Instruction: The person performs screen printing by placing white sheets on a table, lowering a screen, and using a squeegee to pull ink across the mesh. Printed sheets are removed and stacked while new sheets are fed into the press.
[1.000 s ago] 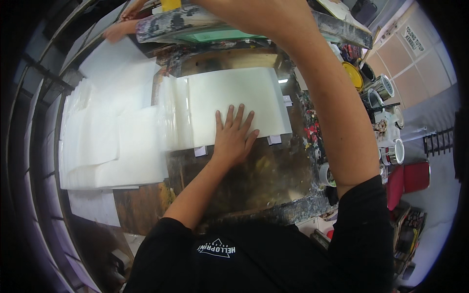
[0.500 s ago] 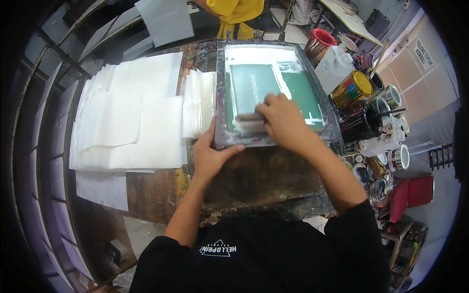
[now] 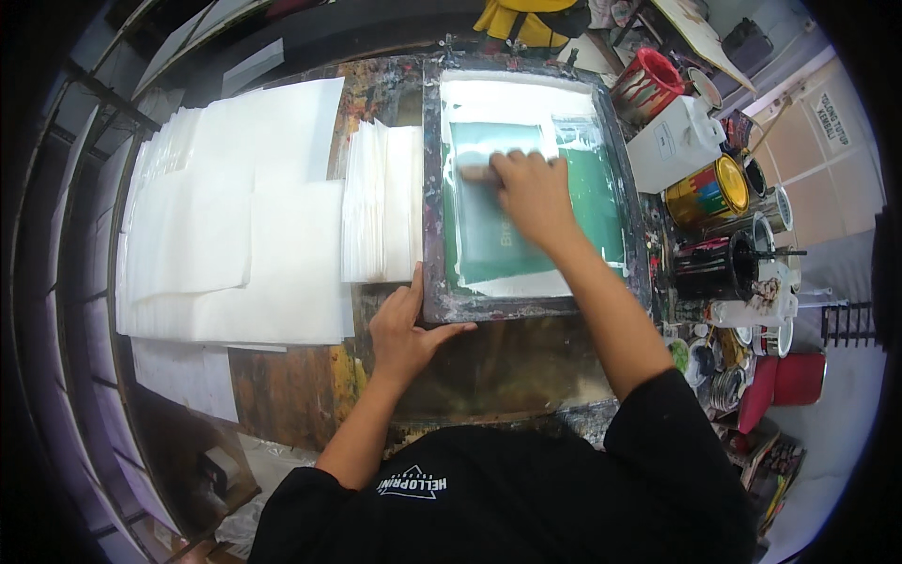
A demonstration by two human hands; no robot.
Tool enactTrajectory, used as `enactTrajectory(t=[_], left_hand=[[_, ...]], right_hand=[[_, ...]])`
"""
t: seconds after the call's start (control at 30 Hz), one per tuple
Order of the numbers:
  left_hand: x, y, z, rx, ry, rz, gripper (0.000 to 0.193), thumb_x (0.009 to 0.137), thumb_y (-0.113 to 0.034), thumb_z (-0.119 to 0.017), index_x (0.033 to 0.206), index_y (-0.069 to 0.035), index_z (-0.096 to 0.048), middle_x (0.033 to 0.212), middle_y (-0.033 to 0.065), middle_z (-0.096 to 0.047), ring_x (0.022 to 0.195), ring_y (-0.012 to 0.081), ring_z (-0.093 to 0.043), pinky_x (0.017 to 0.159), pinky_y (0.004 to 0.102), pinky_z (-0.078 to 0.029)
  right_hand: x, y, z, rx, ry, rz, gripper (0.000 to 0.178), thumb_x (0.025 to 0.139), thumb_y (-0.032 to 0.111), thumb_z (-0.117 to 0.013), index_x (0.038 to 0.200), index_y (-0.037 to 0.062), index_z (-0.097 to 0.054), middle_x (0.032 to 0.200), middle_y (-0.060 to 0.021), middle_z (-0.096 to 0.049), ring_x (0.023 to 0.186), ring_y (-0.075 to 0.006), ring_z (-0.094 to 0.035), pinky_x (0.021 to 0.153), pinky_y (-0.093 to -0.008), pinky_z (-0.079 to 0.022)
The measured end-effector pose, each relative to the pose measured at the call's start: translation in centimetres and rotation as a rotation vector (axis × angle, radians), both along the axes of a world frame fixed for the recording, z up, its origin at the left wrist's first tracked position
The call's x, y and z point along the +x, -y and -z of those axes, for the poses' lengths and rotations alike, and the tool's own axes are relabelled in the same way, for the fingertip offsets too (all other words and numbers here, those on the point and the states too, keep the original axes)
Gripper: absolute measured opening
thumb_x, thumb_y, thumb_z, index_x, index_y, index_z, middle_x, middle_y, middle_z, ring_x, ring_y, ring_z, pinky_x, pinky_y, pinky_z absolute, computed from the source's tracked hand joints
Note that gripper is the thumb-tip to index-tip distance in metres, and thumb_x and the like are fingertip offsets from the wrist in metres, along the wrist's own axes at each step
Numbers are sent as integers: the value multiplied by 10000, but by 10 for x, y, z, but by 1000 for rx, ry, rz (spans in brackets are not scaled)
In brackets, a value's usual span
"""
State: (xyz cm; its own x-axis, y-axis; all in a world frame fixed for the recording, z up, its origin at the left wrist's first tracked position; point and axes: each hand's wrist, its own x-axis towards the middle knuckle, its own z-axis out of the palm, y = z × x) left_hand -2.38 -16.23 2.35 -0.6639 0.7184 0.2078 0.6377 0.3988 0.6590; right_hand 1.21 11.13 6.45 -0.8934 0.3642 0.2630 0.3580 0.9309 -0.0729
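Observation:
A silk-screen printing frame with a dark, paint-stained rim lies on the worktable. Its green mesh has a paler panel with lettering and smears of white ink. My right hand is closed on a squeegee, pressed to the upper part of the pale panel. Most of the squeegee is hidden by the fingers. At the frame's near left corner, my left hand rests with thumb and forefinger spread along the two edges. Its other fingers are partly hidden.
Stacked white sheets cover the table's left side, with a narrower paper stack beside the frame. Along the right stand a red-smeared bucket, a white jerrycan, a yellow-rimmed can and a black can. Metal racks line the left.
My right hand has pushed the squeegee from the near end of the mesh to its far part. The left hand stays at the corner. The person in yellow is now mostly out of view.

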Motion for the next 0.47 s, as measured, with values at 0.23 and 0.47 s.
enactTrajectory(t=[0.23, 0.47], left_hand=[[0, -3, -3, 124, -7, 21, 1132, 593, -479, -960, 1510, 9, -509, 899, 140, -697, 790, 273, -675, 738, 378, -540], [0, 0, 7, 153, -95, 30, 1074, 724, -540, -885, 1541, 11, -458, 926, 143, -729, 782, 273, -695, 728, 375, -553]], right_hand=[[-89, -105, -39, -243, 316, -70, 352, 901, 276, -644, 1228, 145, -646, 1136, -82, -719, 1119, -312, -686, 936, -574, -487], [-55, -56, -28, 14, 300, 54, 532, 847, 382, -731, 1327, 179, -625, 1270, -161, -688, 1199, -328, -673, 1031, -576, -477]])
